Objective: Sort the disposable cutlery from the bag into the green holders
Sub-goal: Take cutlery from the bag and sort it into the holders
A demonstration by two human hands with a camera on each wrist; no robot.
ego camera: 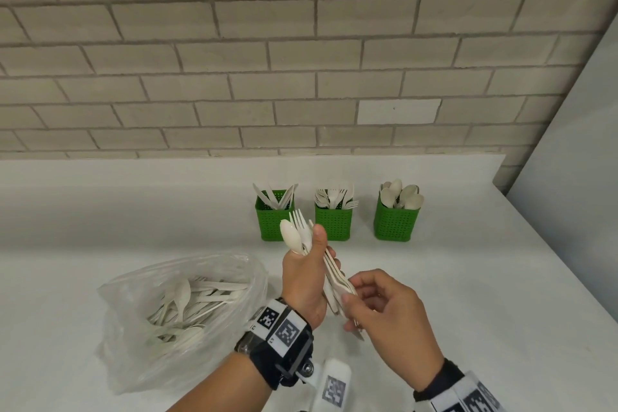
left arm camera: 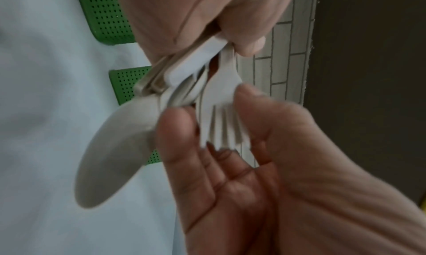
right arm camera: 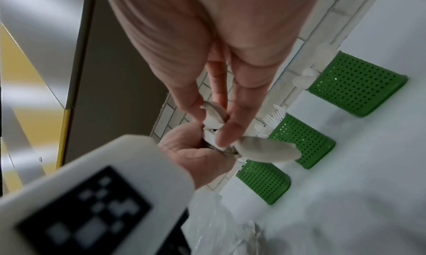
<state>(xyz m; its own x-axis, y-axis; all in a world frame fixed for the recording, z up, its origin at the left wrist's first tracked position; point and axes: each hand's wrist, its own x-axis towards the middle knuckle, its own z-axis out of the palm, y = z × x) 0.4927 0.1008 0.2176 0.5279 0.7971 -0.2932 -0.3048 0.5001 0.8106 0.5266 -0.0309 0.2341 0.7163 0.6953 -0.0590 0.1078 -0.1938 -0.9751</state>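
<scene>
Above white counter (ego camera: 434,278), left hand (ego camera: 302,278) gripped mixed cutlery bundle (ego camera: 321,264), spoon and fork heads up. Right hand (ego camera: 388,308) pinched handle ends at bundle's lower part. Clear bag (ego camera: 167,311) with more cutlery lay left. Three green holders (ego camera: 334,221) stood by brick wall (ego camera: 301,43), part-filled.

Three green perforated holders are lined up at the far side of the white counter: the left holder (ego camera: 271,221) is filled with knives, the middle holder (ego camera: 332,222) with forks, and the right holder (ego camera: 395,223) with spoons, all standing heads up. A clear plastic bag (ego camera: 182,318), slumped open at the near left, is loaded with loose beige cutlery. A mixed bundle of cutlery (ego camera: 306,237), spoon and fork heads upward, is held above the counter between bag and holders.
</scene>
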